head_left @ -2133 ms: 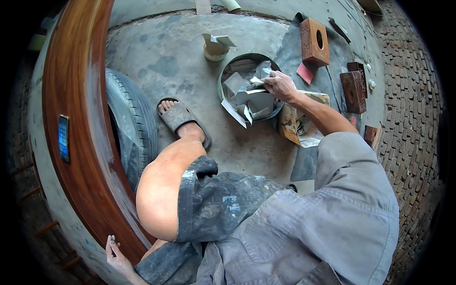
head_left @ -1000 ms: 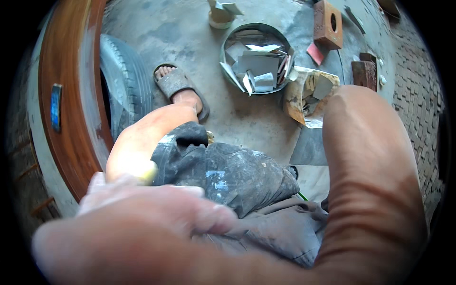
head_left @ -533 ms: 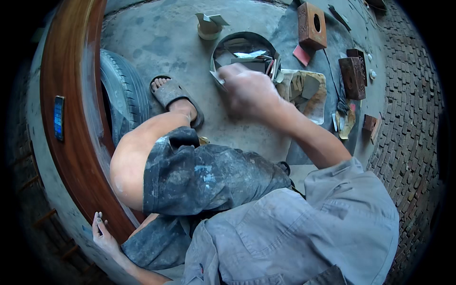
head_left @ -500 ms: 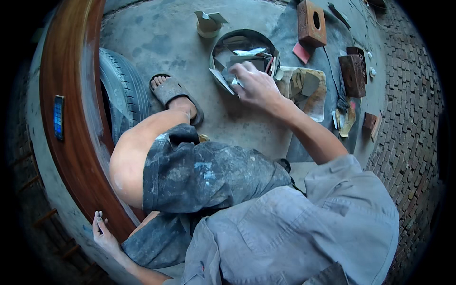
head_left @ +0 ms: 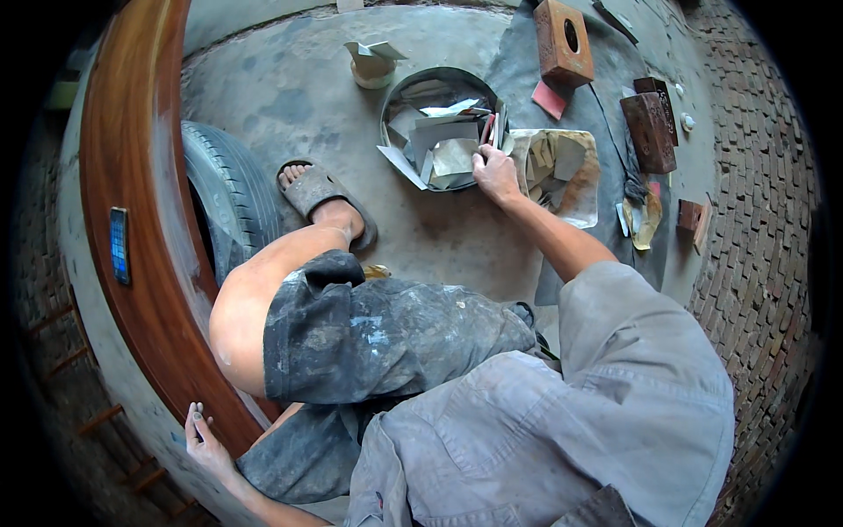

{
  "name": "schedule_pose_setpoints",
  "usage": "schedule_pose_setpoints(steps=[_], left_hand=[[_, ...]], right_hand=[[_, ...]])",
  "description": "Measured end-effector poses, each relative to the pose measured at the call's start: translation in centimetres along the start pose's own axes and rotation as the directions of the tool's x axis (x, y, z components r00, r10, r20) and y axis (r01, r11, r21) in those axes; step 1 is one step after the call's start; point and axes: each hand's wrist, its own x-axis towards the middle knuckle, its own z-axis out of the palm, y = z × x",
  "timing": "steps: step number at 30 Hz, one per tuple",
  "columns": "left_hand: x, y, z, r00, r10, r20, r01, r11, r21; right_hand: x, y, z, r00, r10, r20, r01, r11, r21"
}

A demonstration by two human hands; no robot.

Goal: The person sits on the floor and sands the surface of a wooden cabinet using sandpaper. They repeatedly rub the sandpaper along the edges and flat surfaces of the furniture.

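My right hand is at the right front rim of a round, dark-walled tub, its fingers curled in. What lies between the fingertips is hidden. Loose flat pieces in grey and white, like cut sandpaper, fill the tub; a beige sheet lies on top, left of the fingers. At the lower left my left hand is raised beside the near end of a long brown wooden board. Its fingers stretch upward and nothing shows in them.
A phone lies on the board, with a tyre beneath. Right of the tub is a tray of scraps. Farther out are a brown box with an oval hole, a reddish-brown block and a small cup.
My right hand has moved from over the tub's middle to its right front rim. A beige sheet now shows where the hand was. My left hand stays by the board.
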Motion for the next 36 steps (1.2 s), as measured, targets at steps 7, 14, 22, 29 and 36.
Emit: schedule_pose_setpoints(steps=[7, 14, 22, 29, 36], left_hand=[[0.1, 0.1, 0.2, 1.0, -0.01, -0.002, 0.01, 0.999, -0.036], [0.1, 0.5, 0.1, 1.0, 0.022, -0.017, -0.022, 1.0, -0.022], [-0.5, -0.1, 0.2, 0.999, -0.004, -0.046, 0.003, 1.0, -0.009], [-0.4, -0.3, -0.3, 1.0, 0.005, 0.003, -0.005, 1.0, 0.011], [-0.3, -0.5, 0.2, 1.0, 0.03, -0.004, -0.03, 0.999, 0.029]], right_hand=[[-1.9, -2.2, -1.1, 0.901, -0.391, -0.19, 0.401, 0.916, 0.017], [-3.4, -4.8, 4.4, 0.889, -0.453, 0.07, 0.451, 0.892, 0.044], [1.7, -1.0, 0.5, 0.992, -0.006, 0.128, -0.022, 0.977, 0.213], [2.0, -1.2, -2.6, 0.993, -0.034, -0.114, 0.078, 0.907, 0.414], [1.9, -3.8, -5.6, 0.988, 0.013, -0.154, 0.075, 0.831, 0.552]])
